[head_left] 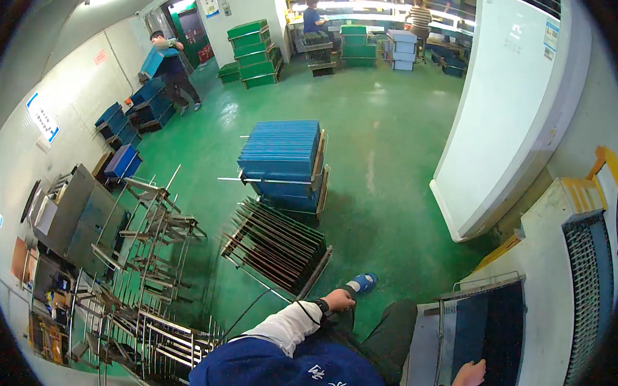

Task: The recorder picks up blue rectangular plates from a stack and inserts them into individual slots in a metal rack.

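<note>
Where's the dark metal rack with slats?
In the head view, the dark slatted metal rack sits below-left of centre, between the ribbed blue stack above it and the person's left hand, lower right.

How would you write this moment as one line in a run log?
left hand: curled, contents unclear, near slatted rack | right hand: over dark machine bed, contact unclear | blue ribbed stack: beyond rack

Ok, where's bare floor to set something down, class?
Green floor is bare between the blue rack and tall white unit, and between that rack and the green crates. Metal stands crowd the lower left; a slatted rack stands just beyond the left hand.
</note>
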Demonstrator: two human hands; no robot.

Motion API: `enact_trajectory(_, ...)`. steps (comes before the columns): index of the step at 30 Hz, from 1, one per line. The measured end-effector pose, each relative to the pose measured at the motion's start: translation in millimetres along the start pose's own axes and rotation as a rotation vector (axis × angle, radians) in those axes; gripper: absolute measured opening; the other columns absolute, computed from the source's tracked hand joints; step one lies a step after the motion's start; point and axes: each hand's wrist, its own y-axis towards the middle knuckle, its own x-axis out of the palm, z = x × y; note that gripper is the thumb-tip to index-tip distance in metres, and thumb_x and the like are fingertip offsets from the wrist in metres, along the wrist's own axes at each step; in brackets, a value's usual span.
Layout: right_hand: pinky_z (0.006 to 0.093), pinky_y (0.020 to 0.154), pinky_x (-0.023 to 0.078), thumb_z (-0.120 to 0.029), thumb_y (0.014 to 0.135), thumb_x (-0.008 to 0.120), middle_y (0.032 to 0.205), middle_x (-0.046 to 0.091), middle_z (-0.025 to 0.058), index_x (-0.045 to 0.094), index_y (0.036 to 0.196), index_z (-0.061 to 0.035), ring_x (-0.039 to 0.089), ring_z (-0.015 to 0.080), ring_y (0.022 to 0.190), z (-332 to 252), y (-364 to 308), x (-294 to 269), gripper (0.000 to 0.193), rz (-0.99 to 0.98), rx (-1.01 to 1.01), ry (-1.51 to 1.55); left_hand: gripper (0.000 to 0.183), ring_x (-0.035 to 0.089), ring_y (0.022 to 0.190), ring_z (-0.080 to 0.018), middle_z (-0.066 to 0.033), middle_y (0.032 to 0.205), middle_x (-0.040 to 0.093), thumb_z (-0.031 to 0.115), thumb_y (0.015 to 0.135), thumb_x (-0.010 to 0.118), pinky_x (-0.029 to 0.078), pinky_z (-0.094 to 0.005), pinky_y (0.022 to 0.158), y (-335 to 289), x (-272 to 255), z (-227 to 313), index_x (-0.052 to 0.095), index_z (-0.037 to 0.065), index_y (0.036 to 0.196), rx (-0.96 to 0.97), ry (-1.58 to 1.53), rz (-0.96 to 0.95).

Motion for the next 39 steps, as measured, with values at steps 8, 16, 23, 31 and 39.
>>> enact_trajectory(8,0.0427,0.077,0.047,-0.018,0.081,0.061,0.101,0.062,0.0135,0.057,0.108,-0.0037,0.059,0.0303,0.094,2,-4,8,0.031,0.031,-0.052,0.055,0.029,0.059,0.053,-0.0173,-0.0066,0.066,0.063,0.029,0.079,0.062,0.047,-0.0296,0.050,2,-2,-13,0.066,0.000,0.080,0.077,0.042,0.051)
enact_trajectory(16,0.0433,0.078,0.047,-0.024,0.080,0.062,0.103,0.061,0.0177,0.059,0.111,-0.0036,0.058,0.0350,0.093,27,19,-17,0.037,-0.122,-0.084,0.209,0.029,0.056,0.057,-0.0123,-0.0041,0.069,0.062,0.030,0.079,0.065,0.045,-0.0291,0.050,19,2,-3,0.066,0.001,0.083,0.119,0.118,-0.011)
enact_trajectory(23,0.0446,0.077,0.046,-0.029,0.076,0.063,0.093,0.063,0.0186,0.064,0.095,-0.0033,0.059,0.0361,0.089,38,44,-143,0.032,0.108,-0.122,0.294,0.030,0.059,0.059,-0.0135,-0.0064,0.073,0.064,0.025,0.081,0.067,0.046,-0.0251,0.052,13,-3,4,0.063,-0.001,0.095,0.018,0.056,-0.082)
enact_trajectory(31,0.0387,0.068,0.050,-0.015,0.081,0.063,0.085,0.067,0.0114,0.063,0.099,0.0004,0.064,0.0273,0.076,135,75,-231,0.024,0.177,0.249,1.295,0.026,0.058,0.059,-0.0123,-0.0064,0.073,0.064,0.021,0.083,0.066,0.047,-0.0247,0.053,16,1,21,0.063,-0.002,0.093,0.019,0.066,-0.156)
enact_trajectory(39,0.0423,0.076,0.050,-0.010,0.080,0.068,0.091,0.052,0.0082,0.047,0.100,-0.0040,0.054,0.0274,0.081,150,139,-211,0.030,-0.049,0.347,2.174,0.026,0.057,0.058,-0.0110,-0.0053,0.076,0.065,0.023,0.083,0.066,0.045,-0.0245,0.053,27,-3,10,0.064,-0.001,0.093,-0.020,0.135,-0.141)
